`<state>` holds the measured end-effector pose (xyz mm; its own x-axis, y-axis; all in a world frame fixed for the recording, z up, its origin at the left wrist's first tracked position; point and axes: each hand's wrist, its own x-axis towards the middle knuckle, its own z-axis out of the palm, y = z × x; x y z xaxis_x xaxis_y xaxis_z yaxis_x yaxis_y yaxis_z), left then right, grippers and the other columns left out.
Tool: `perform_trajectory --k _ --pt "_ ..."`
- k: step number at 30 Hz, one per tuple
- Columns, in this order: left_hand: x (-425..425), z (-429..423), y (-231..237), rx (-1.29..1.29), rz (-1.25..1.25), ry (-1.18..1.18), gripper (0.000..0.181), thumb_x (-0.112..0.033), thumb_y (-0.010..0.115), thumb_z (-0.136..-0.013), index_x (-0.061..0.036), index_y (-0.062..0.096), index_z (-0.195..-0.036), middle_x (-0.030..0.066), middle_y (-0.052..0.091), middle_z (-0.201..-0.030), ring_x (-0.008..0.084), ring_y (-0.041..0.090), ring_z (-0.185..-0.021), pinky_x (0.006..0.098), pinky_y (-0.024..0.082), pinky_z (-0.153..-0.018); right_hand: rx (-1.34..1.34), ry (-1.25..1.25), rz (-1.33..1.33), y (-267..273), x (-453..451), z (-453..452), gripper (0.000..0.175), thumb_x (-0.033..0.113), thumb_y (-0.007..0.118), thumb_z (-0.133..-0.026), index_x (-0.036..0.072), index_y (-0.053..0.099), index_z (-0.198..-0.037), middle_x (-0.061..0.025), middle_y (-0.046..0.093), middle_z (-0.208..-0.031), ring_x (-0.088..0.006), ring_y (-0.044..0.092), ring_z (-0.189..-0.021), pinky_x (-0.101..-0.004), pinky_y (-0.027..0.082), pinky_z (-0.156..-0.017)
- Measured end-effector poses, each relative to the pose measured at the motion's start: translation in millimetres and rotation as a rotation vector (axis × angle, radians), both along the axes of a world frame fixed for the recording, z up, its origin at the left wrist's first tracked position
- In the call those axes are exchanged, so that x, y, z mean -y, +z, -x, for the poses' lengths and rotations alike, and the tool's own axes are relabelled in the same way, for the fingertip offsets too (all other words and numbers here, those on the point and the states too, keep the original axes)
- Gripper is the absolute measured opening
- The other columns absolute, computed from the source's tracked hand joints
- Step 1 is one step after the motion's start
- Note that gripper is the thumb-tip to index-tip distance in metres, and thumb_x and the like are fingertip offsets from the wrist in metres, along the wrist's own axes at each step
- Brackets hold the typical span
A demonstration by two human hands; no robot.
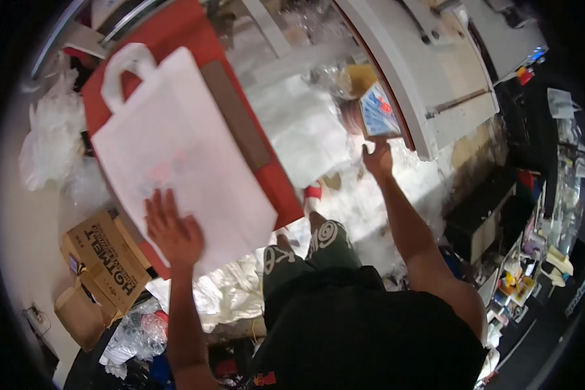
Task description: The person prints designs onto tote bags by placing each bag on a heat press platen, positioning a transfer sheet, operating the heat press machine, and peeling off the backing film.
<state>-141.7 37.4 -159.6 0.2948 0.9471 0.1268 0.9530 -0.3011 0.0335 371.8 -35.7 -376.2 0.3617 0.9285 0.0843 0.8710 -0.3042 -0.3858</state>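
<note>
A white carrier bag (pixel 185 131) with a loop handle lies flat on a red board (pixel 282 195). Faint reddish and bluish print shows on its face. My left hand (pixel 173 229) rests palm down on the lower left part of the bag, fingers spread. To the right, my right hand (pixel 379 160) is at the near edge of a blue-and-white printed item (pixel 380 109), beside the end of a pale machine or table. Whether the fingers grip that item cannot be made out. A brown flat strip (pixel 236 114) lies on the red board beside the bag.
An open cardboard box (pixel 105 273) stands at the left, with crumpled clear plastic (pixel 139 336) near it. White plastic bags (pixel 53 131) hang or lie at the upper left. The pale machine or table (pixel 419 78) has a dark red edge. White sheeting (pixel 302 122) covers the floor.
</note>
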Motion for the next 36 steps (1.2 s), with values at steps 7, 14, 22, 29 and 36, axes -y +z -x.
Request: perform_trajectory --k 7,14,22,29,36 --pt "-21.1 -4.9 -35.6 -0.009 0.009 -0.185 0.059 -0.036 0.029 -0.103 0.004 0.036 -0.146 0.0243 0.037 -0.149 0.0443 0.032 -0.14 0.0547 0.026 -0.114 0.225 -0.074 0.013 -158.1 21.0 -269.0 0.079 0.038 0.083 -0.072 0.0 0.048 -0.132 -0.0265 0.053 -0.126 -0.0447 0.053 -0.116 -0.0532 0.04 -0.101" --pt "-13.9 31.0 -22.4 0.023 0.106 -0.118 0.065 -0.043 0.026 -0.102 -0.0003 0.024 -0.15 0.0251 0.027 -0.154 0.0433 0.027 -0.142 0.0551 0.021 -0.116 0.197 0.075 0.498 -146.5 -113.4 -226.9 0.099 0.055 0.087 -0.059 0.005 0.05 -0.138 -0.0226 0.054 -0.134 -0.039 0.051 -0.126 -0.0486 0.039 -0.107" --pt "-19.0 38.0 -34.0 0.094 0.124 -0.116 0.067 -0.047 0.025 -0.101 -0.0007 0.024 -0.15 0.0254 0.025 -0.154 0.0418 0.027 -0.142 0.0542 0.02 -0.116 0.285 -0.001 0.493 -156.4 -112.7 -276.5 0.057 0.041 0.08 -0.072 0.004 0.064 -0.113 -0.0181 0.069 -0.107 -0.0329 0.065 -0.105 -0.0421 0.051 -0.091" --pt "-13.7 37.1 -27.9 0.032 0.081 -0.048 0.067 -0.045 0.027 -0.102 0.0024 0.029 -0.148 0.0257 0.03 -0.153 0.0419 0.028 -0.142 0.0518 0.022 -0.115 0.179 -0.047 0.305 -130.5 -83.8 -259.7 0.032 0.026 0.071 -0.081 0.003 0.066 -0.103 -0.0161 0.07 -0.098 -0.033 0.067 -0.096 -0.0424 0.052 -0.085" --pt "-21.7 27.9 -26.8 0.01 0.016 -0.102 0.061 -0.041 0.03 -0.103 0.0025 0.035 -0.146 0.0239 0.036 -0.15 0.042 0.033 -0.139 0.0506 0.024 -0.114 0.104 0.04 0.134 -43.7 -29.7 -204.5 0.023 0.017 0.06 -0.09 0.001 0.063 -0.106 -0.0171 0.068 -0.095 -0.034 0.065 -0.09 -0.0408 0.052 -0.085"
